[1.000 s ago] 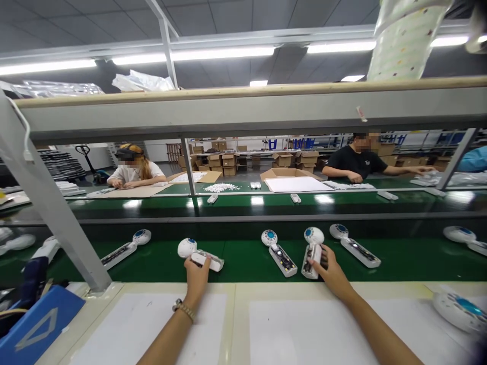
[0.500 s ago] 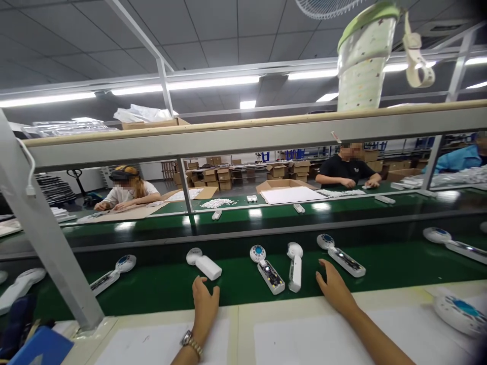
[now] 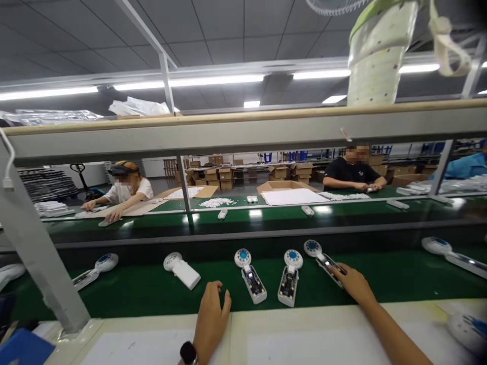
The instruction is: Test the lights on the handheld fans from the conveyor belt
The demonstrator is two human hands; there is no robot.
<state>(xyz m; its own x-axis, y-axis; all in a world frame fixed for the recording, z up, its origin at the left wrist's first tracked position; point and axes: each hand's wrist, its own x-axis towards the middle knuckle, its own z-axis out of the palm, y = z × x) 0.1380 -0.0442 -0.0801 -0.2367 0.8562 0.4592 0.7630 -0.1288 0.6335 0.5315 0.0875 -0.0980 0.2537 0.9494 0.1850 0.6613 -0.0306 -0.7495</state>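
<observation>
My right hand [image 3: 348, 281] is closed on the handle end of a white handheld device [image 3: 312, 248], whose round head has a blue centre. Left of it on the green belt [image 3: 133, 294] lie a second such device [image 3: 288, 284] and a third device [image 3: 253, 286], face up with circuit boards showing in their handles. Farther left, a device [image 3: 186, 274] rests with its plain white back up. My left hand [image 3: 213, 314] hovers near the belt's front edge, to the right of that device, fingers loosely apart and holding nothing.
More devices lie at the belt's left [image 3: 106, 262] and right [image 3: 437, 246]. A metal post [image 3: 45, 253] stands at left, under a long overhead shelf [image 3: 228, 134]. Across a second belt, one co-worker [image 3: 131, 190] reaches over it and another co-worker [image 3: 353, 172] handles small parts.
My right hand has come onto the handle of the rightmost near device. The device beside it has turned from back up to face up. Across the way, a co-worker's arm has stretched toward the belt.
</observation>
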